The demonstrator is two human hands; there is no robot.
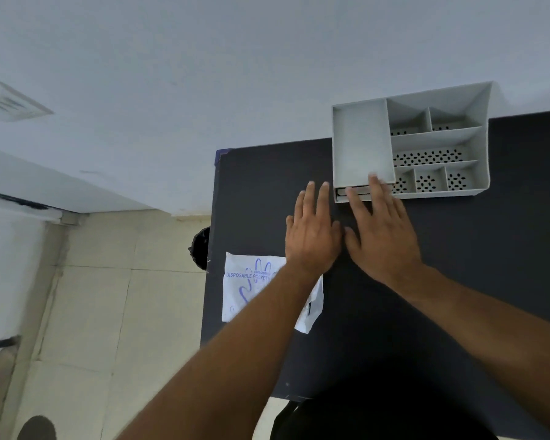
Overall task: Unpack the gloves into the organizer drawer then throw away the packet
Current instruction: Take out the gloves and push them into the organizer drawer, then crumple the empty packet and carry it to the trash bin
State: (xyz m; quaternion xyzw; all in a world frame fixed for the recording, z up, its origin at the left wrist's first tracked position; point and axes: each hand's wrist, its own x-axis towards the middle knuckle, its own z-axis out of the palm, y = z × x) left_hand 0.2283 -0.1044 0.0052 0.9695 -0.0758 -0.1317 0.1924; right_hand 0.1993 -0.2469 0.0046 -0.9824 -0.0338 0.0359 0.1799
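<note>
- Both of your hands are flat and empty, fingers spread, palms down over the dark bench (394,312); neither grips anything.
- Your right hand (383,230) is the nearer one to the grey organizer (410,144): its fingertips (373,181) reach the front edge, right at the shallow drawer (353,195) that shows as a thin slot under the big left compartment.
- Your left hand (311,230) lies just beside the right, its fingertips short of the organizer and a little left of the drawer front.
- The drawer looks barely open or shut; you cannot tell from here whether gloves are already inside.
- The glove packet (251,290) lies behind your hands, toward you and to the left, near the bench's left edge. Your left forearm crosses over it, so your left hand is the one to draw back for it.
- The packet lies flat with its printed side up, its long side running roughly across the bench; its right end looks torn or folded open, which suggests it may be emptied, though that is only a guess.
- A dark bin (202,249) sits on the floor just past the bench's left edge, close beside the packet, so the throw-away is a short sweep leftward.
- The move ahead turns on this: drawer straight in front of your right hand, packet and bin back and left under your left arm.
</note>
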